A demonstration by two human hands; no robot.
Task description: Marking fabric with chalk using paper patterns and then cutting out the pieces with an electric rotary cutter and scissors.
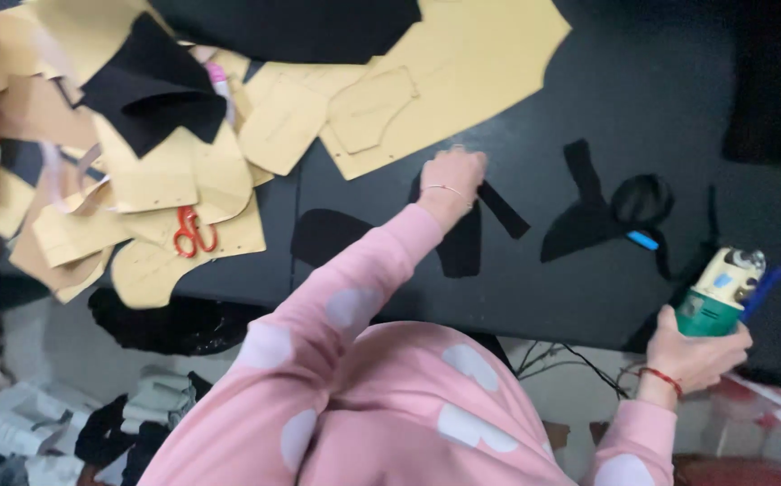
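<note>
Closest in, the right hand (692,353) is wrapped around the green body of an electric cutter (719,292), fingers closed on it, down at the near right edge of the dark tabletop (552,288). A red string sits on that wrist, and a thin black cable (579,360) hangs off the edge just left of it. Both sleeves are pink with pale hearts. Further out, the left hand (453,180) reaches across and presses down on a black fabric piece (462,238), fingers curled together; can't tell if it's actually pinching anything. More black cut pieces (593,216) lie to the right of it, near the cutter. Beyond that hand are tan paper patterns (462,72), piled up messily toward the left, with red scissors (194,232) lying on the pile.
</note>
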